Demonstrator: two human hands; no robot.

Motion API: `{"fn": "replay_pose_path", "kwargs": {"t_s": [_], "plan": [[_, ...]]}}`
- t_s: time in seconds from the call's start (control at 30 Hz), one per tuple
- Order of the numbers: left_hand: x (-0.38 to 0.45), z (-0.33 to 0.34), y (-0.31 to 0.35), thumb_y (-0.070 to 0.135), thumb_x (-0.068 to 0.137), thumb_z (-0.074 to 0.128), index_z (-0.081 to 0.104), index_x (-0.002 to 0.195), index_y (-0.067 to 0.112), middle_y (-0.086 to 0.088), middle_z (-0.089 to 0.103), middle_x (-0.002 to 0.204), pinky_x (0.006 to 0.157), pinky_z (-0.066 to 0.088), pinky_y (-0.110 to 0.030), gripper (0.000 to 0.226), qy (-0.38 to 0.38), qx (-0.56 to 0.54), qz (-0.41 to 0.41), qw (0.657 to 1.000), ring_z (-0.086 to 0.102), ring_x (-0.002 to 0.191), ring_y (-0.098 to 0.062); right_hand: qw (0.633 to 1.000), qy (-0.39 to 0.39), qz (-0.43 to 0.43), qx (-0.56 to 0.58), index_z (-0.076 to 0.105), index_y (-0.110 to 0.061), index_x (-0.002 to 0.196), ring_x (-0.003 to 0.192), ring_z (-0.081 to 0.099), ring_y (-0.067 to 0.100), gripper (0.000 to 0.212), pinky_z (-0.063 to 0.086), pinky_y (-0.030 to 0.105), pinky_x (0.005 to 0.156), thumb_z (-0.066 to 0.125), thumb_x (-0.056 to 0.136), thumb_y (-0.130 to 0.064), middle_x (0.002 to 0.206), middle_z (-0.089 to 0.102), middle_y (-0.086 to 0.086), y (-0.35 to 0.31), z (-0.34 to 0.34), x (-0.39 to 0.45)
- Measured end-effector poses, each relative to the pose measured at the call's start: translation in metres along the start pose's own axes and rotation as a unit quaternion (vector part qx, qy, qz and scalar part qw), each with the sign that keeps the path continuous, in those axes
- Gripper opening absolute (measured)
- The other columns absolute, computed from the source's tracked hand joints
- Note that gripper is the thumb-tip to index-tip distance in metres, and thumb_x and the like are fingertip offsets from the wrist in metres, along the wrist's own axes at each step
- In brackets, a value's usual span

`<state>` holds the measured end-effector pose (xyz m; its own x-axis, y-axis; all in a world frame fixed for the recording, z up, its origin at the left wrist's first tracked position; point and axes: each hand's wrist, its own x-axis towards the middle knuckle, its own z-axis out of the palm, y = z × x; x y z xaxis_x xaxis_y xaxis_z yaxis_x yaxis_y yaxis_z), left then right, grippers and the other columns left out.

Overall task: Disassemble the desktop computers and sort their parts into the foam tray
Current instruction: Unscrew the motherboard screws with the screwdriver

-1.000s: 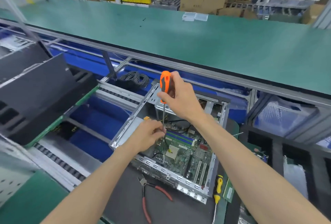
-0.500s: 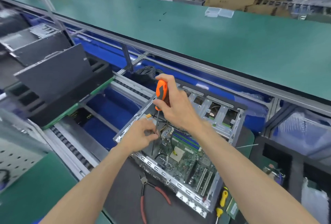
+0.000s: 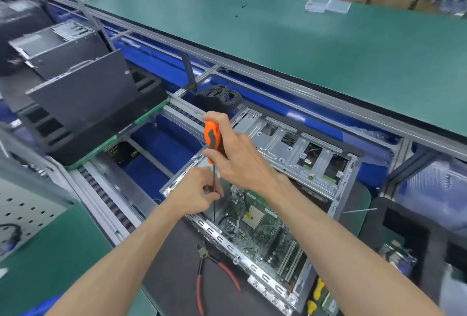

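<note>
An open grey metal computer case (image 3: 283, 148) lies in front of me with its green motherboard (image 3: 255, 229) exposed. My right hand (image 3: 240, 159) grips the orange handle of a screwdriver (image 3: 212, 136), held upright with its tip down at the board's near left corner. My left hand (image 3: 199, 191) pinches the thin shaft partway down, steadying it. Black foam trays sit at the left (image 3: 106, 136) and at the right (image 3: 414, 234); dark case panels (image 3: 83, 90) lean in the left one.
Red-handled pliers (image 3: 217, 275) lie on the dark mat just before the case. A yellow-handled tool (image 3: 316, 295) lies at the case's near right corner. A coil of black cable (image 3: 219, 97) sits behind the case. A green workbench (image 3: 303, 42) runs across the back.
The view has shifted left and closer to the case. Both hands keep their hold on the screwdriver, which stays upright over the board's near left corner.
</note>
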<state>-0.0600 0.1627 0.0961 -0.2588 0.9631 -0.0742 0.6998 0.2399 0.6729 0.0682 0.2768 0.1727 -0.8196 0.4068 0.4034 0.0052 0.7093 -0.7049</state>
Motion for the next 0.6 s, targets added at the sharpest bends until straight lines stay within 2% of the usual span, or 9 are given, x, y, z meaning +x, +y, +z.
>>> {"fn": "replay_pose_path", "kwargs": {"t_s": [0.3, 0.47, 0.6], "plan": [[-0.0007, 0.0000, -0.0009, 0.006, 0.070, 0.072, 0.071, 0.067, 0.021, 0.002, 0.068, 0.071, 0.062, 0.052, -0.037, 0.015, -0.005, -0.003, -0.012, 1.000, 0.059, 0.062, -0.014, 1.000, 0.007, -0.016, 0.006, 0.030, -0.025, 0.137, 0.060, 0.049, -0.007, 0.057, 0.035, 0.009, 0.058, 0.064, 0.093, -0.013, 0.066, 0.039, -0.014, 0.0010, 0.0013, -0.0005], [-0.0016, -0.0003, 0.0002, 0.008, 0.071, 0.072, 0.071, 0.068, 0.020, 0.006, 0.069, 0.071, 0.062, 0.053, -0.034, 0.013, -0.003, -0.010, -0.004, 1.000, 0.061, 0.063, -0.013, 1.000, 0.004, -0.023, -0.007, 0.030, -0.026, 0.138, 0.061, 0.047, -0.003, 0.056, 0.034, 0.011, 0.058, 0.064, 0.094, -0.014, 0.068, 0.039, -0.010, -0.0016, 0.0019, -0.0013], [-0.0014, -0.0001, -0.0002, 0.009, 0.072, 0.072, 0.071, 0.071, 0.020, 0.005, 0.070, 0.073, 0.066, 0.054, -0.039, 0.011, -0.003, -0.012, -0.006, 1.000, 0.062, 0.065, -0.015, 1.000, -0.004, -0.019, -0.012, 0.028, -0.028, 0.139, 0.061, 0.046, -0.002, 0.058, 0.032, 0.014, 0.056, 0.063, 0.095, -0.015, 0.068, 0.039, -0.009, -0.0027, 0.0017, -0.0015]]}}
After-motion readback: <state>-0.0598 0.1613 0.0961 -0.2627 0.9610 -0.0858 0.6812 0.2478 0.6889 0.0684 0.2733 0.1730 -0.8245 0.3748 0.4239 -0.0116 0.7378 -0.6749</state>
